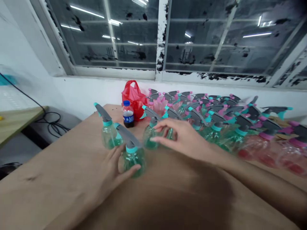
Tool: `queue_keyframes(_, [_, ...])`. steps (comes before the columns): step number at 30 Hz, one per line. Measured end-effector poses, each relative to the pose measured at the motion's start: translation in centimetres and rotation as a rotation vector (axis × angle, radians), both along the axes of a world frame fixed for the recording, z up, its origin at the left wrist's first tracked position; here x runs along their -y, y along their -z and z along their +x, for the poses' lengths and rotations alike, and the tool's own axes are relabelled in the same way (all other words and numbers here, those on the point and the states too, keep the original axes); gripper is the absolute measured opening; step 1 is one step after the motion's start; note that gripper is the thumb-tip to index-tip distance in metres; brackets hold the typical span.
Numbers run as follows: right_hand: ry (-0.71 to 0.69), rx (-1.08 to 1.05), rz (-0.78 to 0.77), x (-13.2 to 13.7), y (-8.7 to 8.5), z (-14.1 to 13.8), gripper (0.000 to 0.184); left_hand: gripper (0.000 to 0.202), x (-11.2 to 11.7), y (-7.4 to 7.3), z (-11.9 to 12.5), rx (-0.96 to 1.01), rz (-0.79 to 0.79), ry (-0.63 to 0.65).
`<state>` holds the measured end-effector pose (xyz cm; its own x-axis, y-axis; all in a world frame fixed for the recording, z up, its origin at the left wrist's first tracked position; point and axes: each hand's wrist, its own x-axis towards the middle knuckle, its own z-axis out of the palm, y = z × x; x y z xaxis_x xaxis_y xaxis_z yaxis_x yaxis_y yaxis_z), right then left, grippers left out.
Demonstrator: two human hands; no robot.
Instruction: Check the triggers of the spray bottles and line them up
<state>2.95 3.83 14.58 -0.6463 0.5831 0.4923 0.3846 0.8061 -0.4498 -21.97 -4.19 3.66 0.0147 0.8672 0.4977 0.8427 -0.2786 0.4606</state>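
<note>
My left hand [112, 172] is wrapped round a clear green spray bottle [134, 161] with a grey and teal trigger head, the thumb across its front. Just beyond it, to the left, another green spray bottle [109, 134] stands upright on the table. My right hand [179, 132] is at the near left edge of the bottle group, thumb and fingers apart and curved. Its fingertips overlap a green spray bottle [150, 135] in view; whether they touch it I cannot tell. Part of a further bottle behind that hand is hidden.
Several green and pink spray bottles [261, 143] crowd the right side of the wooden table [59, 179]. A dark drink bottle [128, 115] with a blue cap and a red plastic bag [137, 102] stand near the wall. A black cable [54, 119] hangs left, beside another table [21, 118].
</note>
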Motion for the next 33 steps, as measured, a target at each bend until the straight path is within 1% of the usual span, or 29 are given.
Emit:
queue_keyframes(1, [0.065, 0.011, 0.074, -0.5, -0.6, -0.2, 0.028, 0.058, -0.7, -0.1, -0.6, 0.002, 0.012, -0.018])
queue_keyframes(3, [0.212, 0.085, 0.19, -1.7, -1.5, -1.1, 0.028, 0.056, -2.0, -0.6, -1.6, -0.02, 0.031, -0.04])
queue_keyframes(4, [0.278, 0.14, 0.224, -2.3, -1.8, -1.6, 0.03, 0.053, -2.6, -0.8, -1.9, -0.055, 0.038, -0.06])
queue_keyframes(5, [0.339, 0.195, 0.253, -2.8, -1.9, -2.3, 0.032, 0.051, -3.1, -1.2, -2.1, -0.17, 0.061, -0.103])
queue_keyframes(8, [0.461, 0.337, 0.316, -4.1, -1.7, -4.2, 0.043, 0.05, -4.4, -2.2, -2.3, -0.282, 0.108, -0.14])
queue_keyframes(10, [0.495, 0.396, 0.336, -4.5, -1.3, -5.3, 0.049, 0.049, -5.0, -2.9, -2.1, -0.342, 0.107, -0.161])
queue_keyframes(12, [0.506, 0.428, 0.333, -4.8, -0.9, -6.0, 0.049, 0.044, -5.3, -3.6, -1.7, -0.392, 0.096, -0.179])
queue_keyframes(16, [0.504, 0.461, 0.313, -4.9, -0.7, -6.3, 0.038, 0.039, -5.8, -4.8, -1.0, -0.475, 0.054, -0.204])
queue_keyframes(20, [0.487, 0.485, 0.311, -4.8, -0.9, -5.9, 0.038, 0.04, -6.1, -5.2, -0.8, -0.571, 0.039, -0.24])
queue_keyframes(23, [0.469, 0.495, 0.315, -4.3, -0.9, -5.4, 0.038, 0.04, -6.1, -4.9, -0.9, -0.583, 0.079, -0.246])
queue_keyframes(26, [0.452, 0.503, 0.319, -3.4, -0.7, -4.9, 0.038, 0.051, -5.4, -4.3, -0.9, -0.591, 0.185, -0.254])
queue_keyframes(28, [0.441, 0.506, 0.319, -2.5, -0.5, -4.3, 0.039, 0.058, -4.4, -3.9, -0.6, -0.586, 0.239, -0.243])
queue_keyframes(31, [0.419, 0.495, 0.313, -0.9, -0.2, -3.3, 0.039, 0.059, -2.3, -3.0, 0.4, -0.517, 0.31, -0.166])
queue_keyframes(33, [0.411, 0.48, 0.311, 0.3, -0.1, -2.5, 0.038, 0.06, -0.7, -2.3, 1.5, -0.419, 0.311, -0.065])
